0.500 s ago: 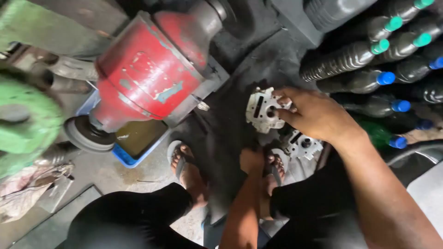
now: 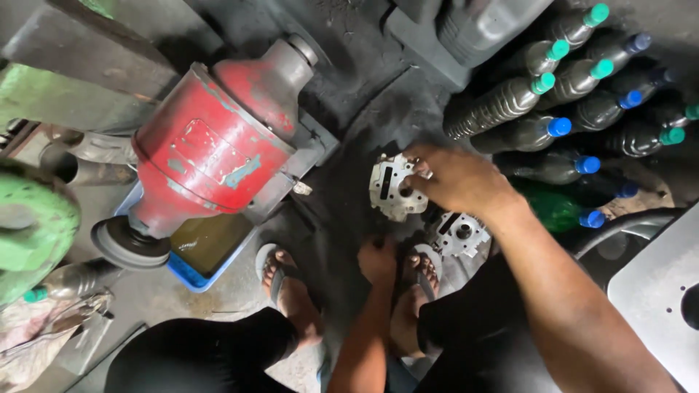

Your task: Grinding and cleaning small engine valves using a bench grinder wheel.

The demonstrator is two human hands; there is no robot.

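Observation:
My right hand (image 2: 457,179) grips a pale cast metal plate with holes (image 2: 392,191), holding it upright on the dark greasy floor. Just below it, my left hand (image 2: 378,260) is closed into a fist near the plate's lower edge; what it holds is hidden. A second similar metal plate (image 2: 461,235) lies flat on the floor to the right, beside my sandalled right foot (image 2: 422,271). My left foot (image 2: 280,276) rests further left.
A worn red bench grinder (image 2: 215,149) with a grey wheel (image 2: 124,244) stands at left over a blue tray of dark liquid (image 2: 207,251). Several dark plastic bottles with blue and green caps (image 2: 553,109) lie stacked at upper right. A green machine part (image 2: 33,233) is at far left.
My right hand and the metal plate have stayed in about the same place; the view has shifted slightly. My left hand remains below the plate.

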